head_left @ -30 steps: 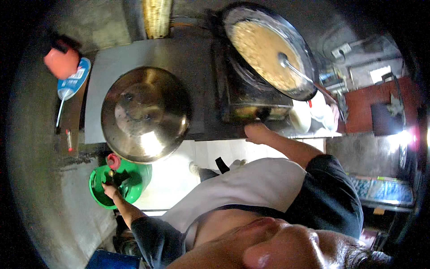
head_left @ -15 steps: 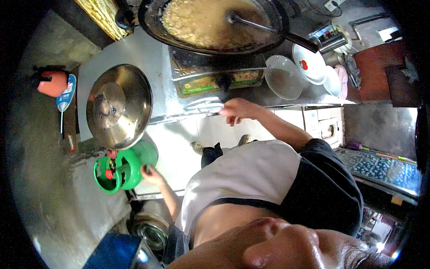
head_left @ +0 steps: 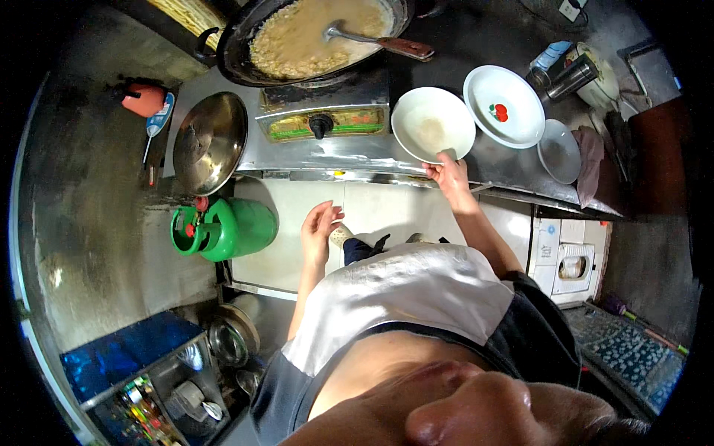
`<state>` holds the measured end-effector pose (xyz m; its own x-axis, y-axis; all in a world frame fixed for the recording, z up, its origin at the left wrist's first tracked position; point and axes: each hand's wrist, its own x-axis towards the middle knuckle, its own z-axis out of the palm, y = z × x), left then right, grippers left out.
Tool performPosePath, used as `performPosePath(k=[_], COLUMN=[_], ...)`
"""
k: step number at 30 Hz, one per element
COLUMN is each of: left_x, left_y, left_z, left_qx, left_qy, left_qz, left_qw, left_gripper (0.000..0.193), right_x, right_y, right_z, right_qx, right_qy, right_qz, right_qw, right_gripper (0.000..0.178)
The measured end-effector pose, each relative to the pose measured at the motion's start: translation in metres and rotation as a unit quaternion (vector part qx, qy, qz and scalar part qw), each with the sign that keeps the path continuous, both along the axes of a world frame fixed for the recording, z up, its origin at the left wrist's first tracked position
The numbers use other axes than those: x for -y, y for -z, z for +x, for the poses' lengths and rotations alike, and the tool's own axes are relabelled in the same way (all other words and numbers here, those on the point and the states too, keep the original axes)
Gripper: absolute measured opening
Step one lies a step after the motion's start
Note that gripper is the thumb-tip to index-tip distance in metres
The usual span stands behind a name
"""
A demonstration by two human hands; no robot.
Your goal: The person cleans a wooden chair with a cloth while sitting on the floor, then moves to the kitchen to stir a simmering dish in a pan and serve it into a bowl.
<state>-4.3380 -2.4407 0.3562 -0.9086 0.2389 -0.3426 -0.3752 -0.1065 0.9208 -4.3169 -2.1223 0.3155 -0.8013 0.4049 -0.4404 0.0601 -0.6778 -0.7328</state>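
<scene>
My right hand pinches the near rim of a white bowl at the counter's front edge, thumb on top. A pale residue shows in the bowl's bottom. My left hand hangs over the floor in front of the counter, its fingers loosely bent and apart, with nothing seen in them. On the gas stove sits a large dark wok of cloudy, yellowish food in liquid. A ladle with a wooden handle leans in the wok, the handle resting across its right rim.
A white dish with a red motif and a smaller bowl stand to the right, beside a pink cloth. At left, a metal lid leans at the counter, above a green gas cylinder. A blue-topped shelf stands lower left.
My right hand has moved right along the counter edge and taken hold of the bowl's rim. My left hand has come away from beside the gas cylinder. The view has shifted.
</scene>
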Motion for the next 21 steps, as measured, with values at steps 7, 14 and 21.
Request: performPosePath(k=[7,14,21], left_x=[-0.06,-0.042,0.009], left_y=[-0.048,-0.074,-0.077], left_z=[0.025,0.022,-0.002], left_qx=[0.085,0.163,0.109], left_qy=[0.108,0.081,0.01], left_qz=[0.231,0.242,0.317], left_qw=[0.963,0.953,0.942], left_gripper=[0.045,0.068,0.062], right_x=[-0.001,0.018,-0.024], right_y=[-0.069,-0.132,-0.184], right_z=[0.078,0.06,-0.019], right_qx=[0.076,0.024,-0.053], right_qy=[-0.174,-0.391,-0.214], right_qz=[0.092,0.16,0.384], right_qw=[0.978,0.906,0.897], right_gripper=[0.026,0.03,0.043])
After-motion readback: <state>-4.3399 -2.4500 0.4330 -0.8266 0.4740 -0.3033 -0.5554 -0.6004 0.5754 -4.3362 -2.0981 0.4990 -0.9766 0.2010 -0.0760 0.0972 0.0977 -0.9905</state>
